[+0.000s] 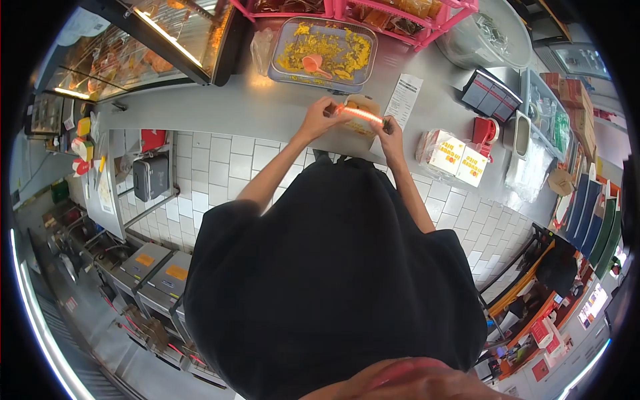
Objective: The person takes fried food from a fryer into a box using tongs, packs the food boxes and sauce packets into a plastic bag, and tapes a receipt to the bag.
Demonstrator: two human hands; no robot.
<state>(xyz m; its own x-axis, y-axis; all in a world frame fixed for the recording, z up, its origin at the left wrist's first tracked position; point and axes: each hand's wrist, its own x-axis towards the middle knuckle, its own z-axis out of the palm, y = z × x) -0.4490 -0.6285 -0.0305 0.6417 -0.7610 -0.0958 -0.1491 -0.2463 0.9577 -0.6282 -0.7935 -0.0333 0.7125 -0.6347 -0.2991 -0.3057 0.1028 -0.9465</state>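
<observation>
At the counter's front edge, a small cardboard food box (pixel 363 127) sits between my hands with its brown inside showing. A brightly lit orange-red strip crosses its near side; whether it is a flap of the box or something separate, I cannot tell. My left hand (pixel 321 117) pinches the strip's left end, fingers closed. At the right end, my right hand (pixel 391 139) grips by the box's corner. Beyond lies a clear tray (pixel 275 75) holding yellow food bits and a pink scoop (pixel 313 65). A long printed receipt (pixel 404 100) lies right of the box.
Printed white-and-yellow boxes (pixel 445 155) stand on the right of the steel counter (pixel 220 100), near a dark screen (pixel 492 95) and a metal container (pixel 517 133). Pink racks (pixel 427 33) are behind the tray. A lit glass food cabinet (pixel 153 47) stands at the left.
</observation>
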